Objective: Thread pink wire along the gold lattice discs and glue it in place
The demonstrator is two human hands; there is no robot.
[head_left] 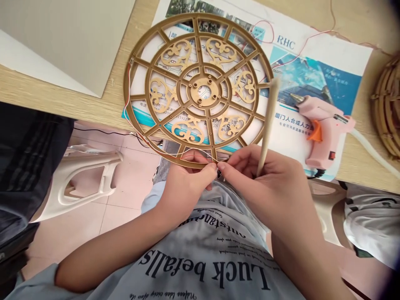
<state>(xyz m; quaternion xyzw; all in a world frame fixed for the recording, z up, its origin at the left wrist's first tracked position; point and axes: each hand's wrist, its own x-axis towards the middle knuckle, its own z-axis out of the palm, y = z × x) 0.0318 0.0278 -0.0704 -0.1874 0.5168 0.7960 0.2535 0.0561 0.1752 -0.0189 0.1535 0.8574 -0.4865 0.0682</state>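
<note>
Desk (93,100) with "RHC" flyer (312,62): left hand (184,183) and right hand (265,179) fingers (223,166) pinch wire (200,153) at gold wheel (190,93).

gaps between gold wheel spokes (210,137), pink glue gun (325,129) blocking right

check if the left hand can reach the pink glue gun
Probably not without moving: the left hand is busy at the rim of the round gold lattice frame, and the right hand, gripping a pale tapered stick, lies between it and the pink glue gun.
</note>
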